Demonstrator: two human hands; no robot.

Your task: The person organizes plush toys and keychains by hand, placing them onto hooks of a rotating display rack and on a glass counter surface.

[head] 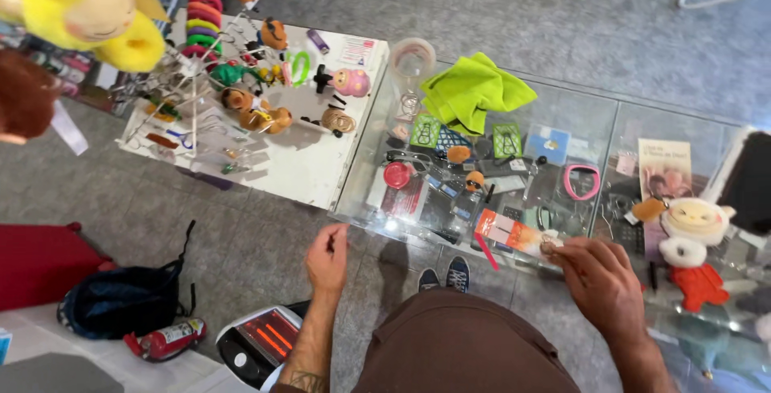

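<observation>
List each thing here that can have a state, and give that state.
left hand: empty, fingers loosely curled, above the floor
right hand: pinching the orange packet's end
orange packet: flat on the glass counter
green cloth: crumpled on the counter
electric heater: glowing, on

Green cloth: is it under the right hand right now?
No, the green cloth lies at the far side of the glass counter, while the right hand pinches an orange packet at the near edge.
</observation>
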